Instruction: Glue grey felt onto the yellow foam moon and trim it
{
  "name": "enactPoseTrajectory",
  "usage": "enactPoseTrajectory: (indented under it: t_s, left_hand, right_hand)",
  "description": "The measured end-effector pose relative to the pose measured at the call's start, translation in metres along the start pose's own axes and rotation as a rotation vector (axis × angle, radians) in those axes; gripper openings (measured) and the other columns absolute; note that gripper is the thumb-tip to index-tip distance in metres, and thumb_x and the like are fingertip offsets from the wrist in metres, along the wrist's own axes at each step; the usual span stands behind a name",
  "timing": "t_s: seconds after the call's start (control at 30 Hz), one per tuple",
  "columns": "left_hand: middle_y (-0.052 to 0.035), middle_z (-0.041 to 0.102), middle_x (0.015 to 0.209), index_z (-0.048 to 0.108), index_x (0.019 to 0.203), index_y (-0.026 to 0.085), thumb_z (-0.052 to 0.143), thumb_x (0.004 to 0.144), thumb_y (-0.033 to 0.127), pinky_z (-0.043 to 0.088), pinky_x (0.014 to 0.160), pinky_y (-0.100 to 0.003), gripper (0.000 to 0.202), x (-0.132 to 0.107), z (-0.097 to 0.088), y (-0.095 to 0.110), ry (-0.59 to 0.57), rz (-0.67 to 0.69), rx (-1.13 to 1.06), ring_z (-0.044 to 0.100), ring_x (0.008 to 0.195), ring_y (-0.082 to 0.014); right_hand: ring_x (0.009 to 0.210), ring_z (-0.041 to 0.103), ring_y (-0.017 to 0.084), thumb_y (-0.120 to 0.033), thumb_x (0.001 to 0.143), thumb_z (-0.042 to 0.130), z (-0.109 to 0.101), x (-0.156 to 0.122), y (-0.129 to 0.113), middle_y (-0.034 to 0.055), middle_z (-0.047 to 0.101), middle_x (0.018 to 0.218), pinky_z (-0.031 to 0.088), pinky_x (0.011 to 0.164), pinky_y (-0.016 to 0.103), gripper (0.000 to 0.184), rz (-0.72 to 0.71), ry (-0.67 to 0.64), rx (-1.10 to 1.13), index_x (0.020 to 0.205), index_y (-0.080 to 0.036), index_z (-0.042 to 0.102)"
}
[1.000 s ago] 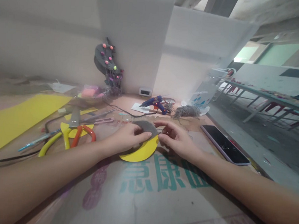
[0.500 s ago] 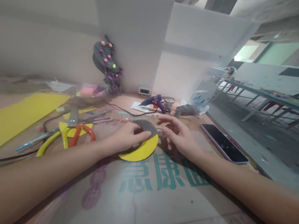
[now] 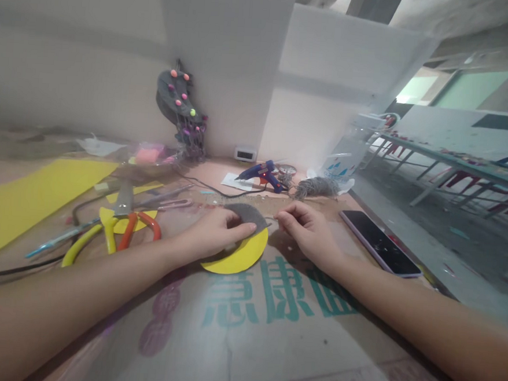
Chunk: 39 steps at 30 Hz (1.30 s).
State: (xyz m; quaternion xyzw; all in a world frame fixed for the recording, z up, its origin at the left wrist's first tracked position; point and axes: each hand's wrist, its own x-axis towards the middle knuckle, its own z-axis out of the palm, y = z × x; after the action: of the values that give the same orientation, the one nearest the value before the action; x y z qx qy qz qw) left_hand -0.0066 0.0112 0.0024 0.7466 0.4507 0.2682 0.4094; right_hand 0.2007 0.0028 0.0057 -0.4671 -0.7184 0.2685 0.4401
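My left hand grips a yellow card shape with a rounded outer edge, its thumb lying on top. Grey yarn wrapping covers the far part of the card; my fingers hide the rest of that side. Just right of the card, my right hand is closed in a pinch. A short grey strand shows between the card and those fingertips, very thin and faint. Both forearms rest low over the printed cardboard sheet.
Left lie scissors with yellow and orange handles, a blue pen and a yellow sheet. A blue glue gun, grey yarn bundle and small clock stand behind. A phone lies right. A decorated grey crescent leans at the back.
My right hand's fingers have drawn together from a loose spread into a pinch, slightly away from the card. The left hand and card have barely moved.
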Motion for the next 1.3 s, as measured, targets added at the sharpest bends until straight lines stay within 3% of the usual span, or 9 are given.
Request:
enactPoseTrajectory:
  t_s: [0.1, 0.37, 0.43, 0.6, 0.77, 1.07, 1.2, 1.3]
  left_hand:
    - [0.0031, 0.053, 0.056, 0.057, 0.065, 0.016, 0.053, 0.082, 0.048, 0.030, 0.045, -0.022, 0.036, 0.000, 0.000, -0.001, 0.014, 0.005, 0.021, 0.045, 0.049, -0.0099]
    - [0.0011, 0.054, 0.055, 0.056, 0.063, 0.016, 0.052, 0.080, 0.054, 0.029, 0.043, -0.021, 0.042, 0.002, 0.001, -0.006, 0.016, -0.021, 0.031, 0.045, 0.048, -0.0109]
    - [0.0016, 0.053, 0.055, 0.057, 0.064, 0.016, 0.052, 0.081, 0.053, 0.029, 0.042, -0.021, 0.041, 0.002, 0.001, -0.006, 0.020, -0.017, 0.029, 0.044, 0.048, -0.0105]
    - [0.0004, 0.059, 0.063, 0.066, 0.079, 0.014, 0.051, 0.082, 0.047, 0.032, 0.047, -0.021, 0.036, 0.003, 0.000, -0.008, -0.007, 0.041, 0.005, 0.047, 0.053, -0.0113]
    - [-0.0005, 0.062, 0.070, 0.068, 0.085, 0.014, 0.052, 0.082, 0.047, 0.034, 0.050, -0.021, 0.037, 0.004, 0.000, -0.009, -0.011, 0.068, -0.020, 0.049, 0.057, -0.0118]
    - [-0.0005, 0.057, 0.064, 0.065, 0.081, 0.013, 0.051, 0.081, 0.052, 0.033, 0.048, -0.022, 0.041, 0.004, 0.002, -0.013, 0.002, 0.029, 0.013, 0.047, 0.055, -0.0128]
    - [0.0001, 0.056, 0.061, 0.064, 0.078, 0.014, 0.052, 0.080, 0.053, 0.032, 0.046, -0.022, 0.040, 0.003, 0.002, -0.011, 0.012, -0.001, 0.015, 0.047, 0.052, -0.0124]
    - [0.0011, 0.054, 0.057, 0.059, 0.068, 0.016, 0.053, 0.079, 0.054, 0.031, 0.043, -0.021, 0.040, 0.002, 0.001, -0.007, 0.029, -0.021, 0.030, 0.046, 0.049, -0.0113]
  right_hand:
    - [0.055, 0.044, 0.010, -0.035, 0.089, 0.049, -0.001, 0.000, 0.003, -0.0019, 0.052, 0.065, 0.036, 0.054, 0.024, 0.025, -0.040, 0.002, -0.042, 0.072, -0.018, 0.055]
    - [0.065, 0.051, 0.011, -0.022, 0.086, 0.050, 0.000, 0.001, 0.008, -0.0013, 0.054, 0.075, 0.040, 0.059, 0.023, 0.006, -0.073, 0.024, 0.012, 0.088, -0.019, 0.055]
    - [0.062, 0.050, 0.009, -0.025, 0.086, 0.052, 0.000, 0.000, 0.005, 0.0001, 0.057, 0.080, 0.040, 0.055, 0.022, 0.008, -0.048, 0.003, 0.048, 0.091, -0.019, 0.055]
    - [0.055, 0.049, 0.007, -0.030, 0.087, 0.054, 0.002, -0.002, 0.002, 0.0052, 0.063, 0.106, 0.042, 0.051, 0.023, 0.031, -0.043, -0.202, 0.125, 0.117, -0.021, 0.053]
    - [0.063, 0.054, 0.011, -0.029, 0.086, 0.056, 0.004, -0.002, 0.003, 0.0022, 0.065, 0.083, 0.045, 0.059, 0.025, 0.025, -0.088, -0.214, -0.118, 0.107, -0.017, 0.061]
    - [0.073, 0.058, 0.015, -0.030, 0.087, 0.055, 0.004, 0.000, 0.008, 0.0030, 0.066, 0.085, 0.045, 0.065, 0.027, 0.016, -0.094, -0.171, -0.095, 0.093, -0.018, 0.064]
    - [0.068, 0.053, 0.012, -0.026, 0.086, 0.055, 0.003, 0.001, 0.009, 0.0025, 0.062, 0.091, 0.044, 0.063, 0.026, 0.024, -0.141, -0.021, -0.008, 0.108, -0.020, 0.058]
    - [0.067, 0.051, 0.012, -0.015, 0.081, 0.052, 0.000, 0.001, 0.009, 0.0002, 0.058, 0.078, 0.041, 0.063, 0.025, 0.012, -0.176, 0.083, -0.057, 0.088, -0.019, 0.061]
